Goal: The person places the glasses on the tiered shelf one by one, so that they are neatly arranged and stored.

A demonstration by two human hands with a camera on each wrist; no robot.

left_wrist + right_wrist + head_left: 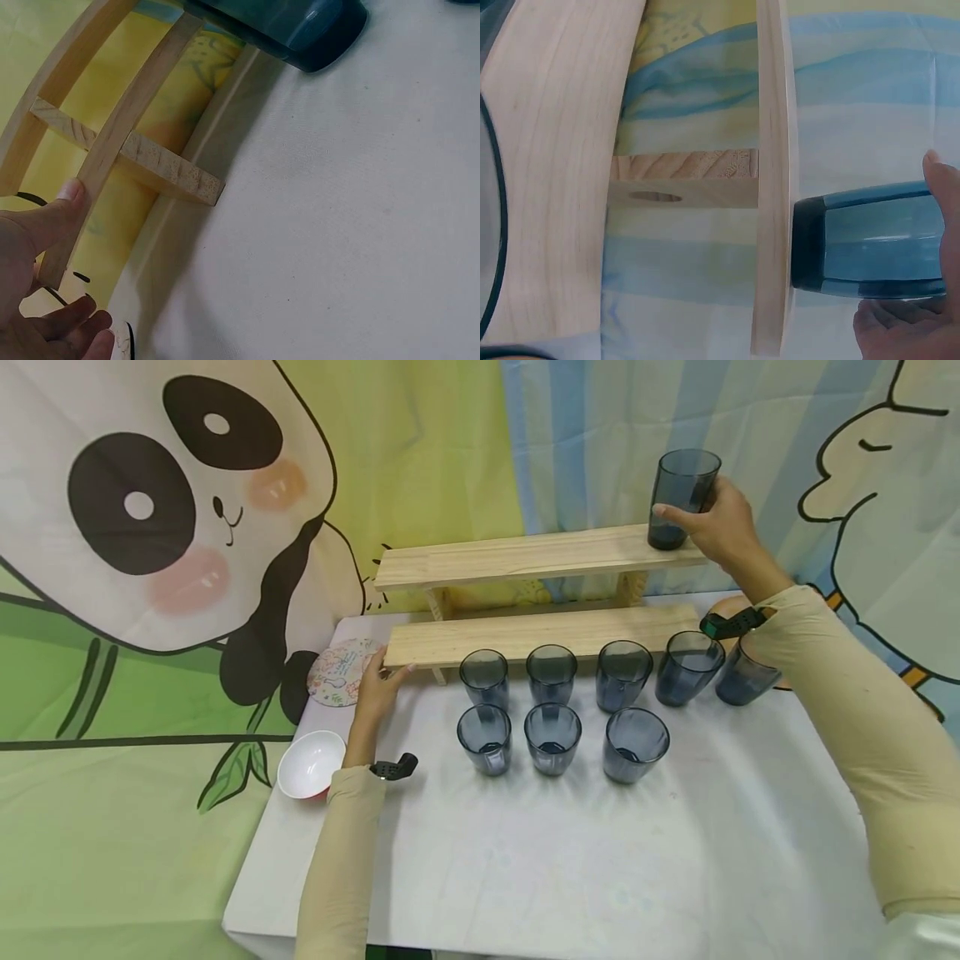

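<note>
My right hand (723,527) grips a dark blue-grey drinking glass (678,485), thumb on one side and fingers on the other. The glass is upright, its base right at the top surface of the right end of a two-tier wooden shelf's upper board (517,553). In the right wrist view, the glass (877,244) meets that board's edge. My left hand (377,693) holds the left end of the lower board (517,637); the left wrist view has its thumb (69,193) pressed on the wood and the other fingers below the end.
Several matching glasses (551,739) stand upright in two rows on the white-clothed table (525,868) before the shelf. At left are a white bowl (311,764) and a round patterned mat (337,672). A round brown item is partly hidden behind the right forearm. Printed cloth hangs behind.
</note>
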